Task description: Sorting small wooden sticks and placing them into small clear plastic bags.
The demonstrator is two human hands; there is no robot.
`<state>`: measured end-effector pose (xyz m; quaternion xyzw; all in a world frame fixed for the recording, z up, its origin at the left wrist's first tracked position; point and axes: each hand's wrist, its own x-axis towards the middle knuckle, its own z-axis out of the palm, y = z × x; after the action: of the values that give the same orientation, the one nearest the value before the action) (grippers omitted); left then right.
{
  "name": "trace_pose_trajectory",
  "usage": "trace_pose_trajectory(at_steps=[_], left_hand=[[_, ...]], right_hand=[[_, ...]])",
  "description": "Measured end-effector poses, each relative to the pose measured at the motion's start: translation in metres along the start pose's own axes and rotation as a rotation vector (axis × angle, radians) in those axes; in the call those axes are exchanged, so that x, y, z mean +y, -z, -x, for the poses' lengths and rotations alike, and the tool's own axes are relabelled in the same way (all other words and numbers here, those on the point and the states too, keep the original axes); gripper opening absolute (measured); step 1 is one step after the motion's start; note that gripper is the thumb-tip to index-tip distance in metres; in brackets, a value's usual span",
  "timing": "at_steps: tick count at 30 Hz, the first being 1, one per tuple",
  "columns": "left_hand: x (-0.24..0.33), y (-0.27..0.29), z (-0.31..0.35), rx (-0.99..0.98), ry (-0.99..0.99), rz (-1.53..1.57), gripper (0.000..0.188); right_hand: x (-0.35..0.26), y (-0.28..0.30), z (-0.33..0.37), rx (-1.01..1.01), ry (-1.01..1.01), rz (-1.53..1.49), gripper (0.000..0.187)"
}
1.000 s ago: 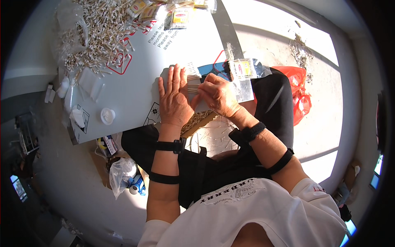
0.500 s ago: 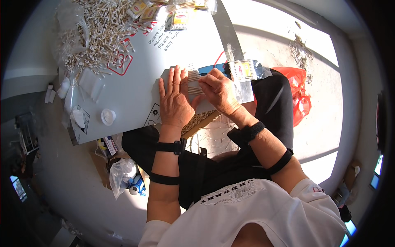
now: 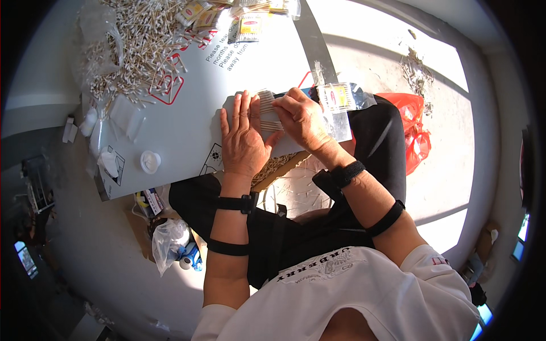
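Observation:
A row of cotton swabs [image 3: 266, 104] lies side by side on the grey board [image 3: 187, 113]. My left hand [image 3: 245, 136] rests flat against their left ends, its fingers stretched out and the thumb reaching below the row. At the right ends, my right hand [image 3: 304, 120] is closed in a pinch; whatever is between its fingertips is hidden. Just beyond that hand, a clear packet of cotton swabs [image 3: 336, 98] with a yellow and white label lies at the board's right edge. A blue patch shows partly behind the right fingers.
A big heap of loose cotton swabs [image 3: 142, 42] covers the far left. Several filled packets [image 3: 250, 27] lie at the far edge. A small white round tub [image 3: 149, 162] stands near left. Red plastic bags [image 3: 417, 145] sit on the floor at right, beyond my knee.
My right hand has shifted slightly up and away along the swabs' right ends, still pinched. More of the row shows now. My left hand stays nearly still.

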<state>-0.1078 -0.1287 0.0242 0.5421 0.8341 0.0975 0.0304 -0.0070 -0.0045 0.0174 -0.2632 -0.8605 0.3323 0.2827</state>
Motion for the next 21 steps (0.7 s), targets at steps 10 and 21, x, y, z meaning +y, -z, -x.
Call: trace_pose_trajectory(at_steps=[10,21], left_hand=[[-0.0015,-0.0006,0.0009,-0.003,0.001,-0.013,0.085],[-0.0009,-0.0016,0.0002,-0.007,0.000,-0.005,0.087]], right_hand=[[0.0017,0.0002,0.0005,-0.055,0.001,0.014,0.006],[-0.0003,-0.0006,-0.0059,-0.037,-0.053,0.043,0.008]])
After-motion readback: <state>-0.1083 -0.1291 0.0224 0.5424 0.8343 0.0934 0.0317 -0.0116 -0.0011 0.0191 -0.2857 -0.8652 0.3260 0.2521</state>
